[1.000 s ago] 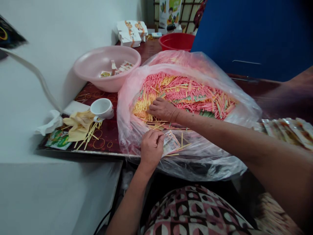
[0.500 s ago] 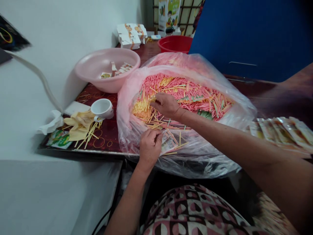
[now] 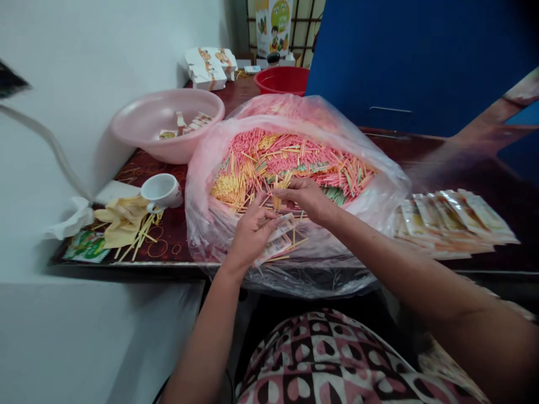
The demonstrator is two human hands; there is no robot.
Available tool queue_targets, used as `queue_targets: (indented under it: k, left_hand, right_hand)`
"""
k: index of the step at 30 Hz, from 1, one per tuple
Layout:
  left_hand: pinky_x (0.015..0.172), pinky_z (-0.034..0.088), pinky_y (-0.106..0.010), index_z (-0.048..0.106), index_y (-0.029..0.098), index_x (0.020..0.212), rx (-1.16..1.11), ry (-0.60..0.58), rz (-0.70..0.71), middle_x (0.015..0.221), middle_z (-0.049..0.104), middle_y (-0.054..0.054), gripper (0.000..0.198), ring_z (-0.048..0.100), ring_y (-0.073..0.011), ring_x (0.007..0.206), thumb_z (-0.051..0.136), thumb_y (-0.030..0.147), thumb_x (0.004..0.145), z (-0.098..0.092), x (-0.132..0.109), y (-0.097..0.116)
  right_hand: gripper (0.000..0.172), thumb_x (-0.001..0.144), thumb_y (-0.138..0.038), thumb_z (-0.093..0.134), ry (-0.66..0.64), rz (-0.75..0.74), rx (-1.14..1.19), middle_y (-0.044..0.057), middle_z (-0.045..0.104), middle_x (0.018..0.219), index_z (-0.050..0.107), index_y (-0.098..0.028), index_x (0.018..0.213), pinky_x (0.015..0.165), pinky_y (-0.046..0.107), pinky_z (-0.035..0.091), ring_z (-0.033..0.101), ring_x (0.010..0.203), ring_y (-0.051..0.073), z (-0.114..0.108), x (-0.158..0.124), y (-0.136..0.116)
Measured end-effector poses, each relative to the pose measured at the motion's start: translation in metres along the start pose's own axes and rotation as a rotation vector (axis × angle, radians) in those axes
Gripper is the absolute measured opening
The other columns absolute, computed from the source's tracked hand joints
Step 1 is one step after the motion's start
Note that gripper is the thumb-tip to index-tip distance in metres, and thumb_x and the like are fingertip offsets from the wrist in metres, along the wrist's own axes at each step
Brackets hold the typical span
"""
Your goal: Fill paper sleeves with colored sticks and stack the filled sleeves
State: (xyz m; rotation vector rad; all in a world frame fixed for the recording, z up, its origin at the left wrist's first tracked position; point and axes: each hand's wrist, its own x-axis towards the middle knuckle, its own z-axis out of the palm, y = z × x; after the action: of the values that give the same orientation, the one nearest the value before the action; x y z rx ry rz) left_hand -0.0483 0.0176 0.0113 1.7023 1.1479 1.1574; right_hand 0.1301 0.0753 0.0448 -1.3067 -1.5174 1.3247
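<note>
The right grip (image 3: 305, 196) pinches a few yellow sticks (image 3: 281, 191) over the bag (image 3: 320, 269) at the surface's (image 3: 168, 252) near edge; the left grip (image 3: 252, 233) pinches a paper strip (image 3: 280, 238). The sticks look light, stiff and slippery, best held bunched.

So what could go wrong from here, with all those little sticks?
The bag hangs over the table edge, so it could slide and spill its sticks. The right hand pinches a loose bunch of yellow sticks, which could slip back into the mixed pile. The left hand grips a thin packet strip, which might tear.
</note>
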Motion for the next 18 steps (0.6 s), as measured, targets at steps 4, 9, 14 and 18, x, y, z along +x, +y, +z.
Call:
queue_targets:
  k: [4, 9, 14, 18]
  left_hand:
    - [0.09, 0.052, -0.034, 0.066, 0.02, 0.075, -0.037, -0.13, -0.011, 0.097, 0.072, -0.004, 0.014, 0.067, -0.0203, 0.095, 0.07, 0.024, 0.088, 0.012, 0.013, 0.003]
    - [0.081, 0.047, -0.03, 0.065, 0.02, 0.074, 0.03, -0.071, 0.006, 0.079, 0.066, 0.0, 0.014, 0.06, -0.0169, 0.082, 0.067, 0.02, 0.087, 0.017, 0.011, 0.004]
    - [0.076, 0.045, -0.028, 0.065, 0.02, 0.075, -0.053, -0.122, -0.06, 0.075, 0.063, 0.002, 0.013, 0.055, -0.015, 0.075, 0.068, 0.025, 0.086, 0.014, 0.009, 0.005]
    - [0.075, 0.043, -0.028, 0.064, 0.02, 0.073, -0.09, -0.134, -0.082, 0.075, 0.061, 0.002, 0.014, 0.052, -0.0146, 0.074, 0.068, 0.026, 0.085, 0.012, 0.01, 0.005]
  right_hand:
    - [0.037, 0.072, -0.053, 0.074, -0.053, -0.048, 0.018, -0.003, 0.051, 0.061, 0.061, -0.019, 0.065, 0.058, 0.028, 0.032, 0.043, 0.061, 0.011, 0.007, -0.012, 0.0]
    - [0.043, 0.073, -0.057, 0.073, -0.049, -0.126, -0.024, -0.003, 0.048, 0.063, 0.055, -0.02, 0.061, 0.058, 0.027, 0.031, 0.041, 0.063, 0.011, 0.003, -0.01, 0.006]
    - [0.045, 0.079, -0.06, 0.069, -0.171, -0.193, -0.036, -0.003, 0.049, 0.066, 0.054, -0.02, 0.062, 0.06, 0.027, 0.034, 0.043, 0.066, 0.011, -0.002, -0.013, 0.003]
    - [0.042, 0.081, -0.059, 0.071, -0.117, -0.161, 0.004, 0.0, 0.06, 0.073, 0.064, -0.02, 0.07, 0.068, 0.027, 0.043, 0.054, 0.076, 0.015, 0.001, -0.019, 0.004]
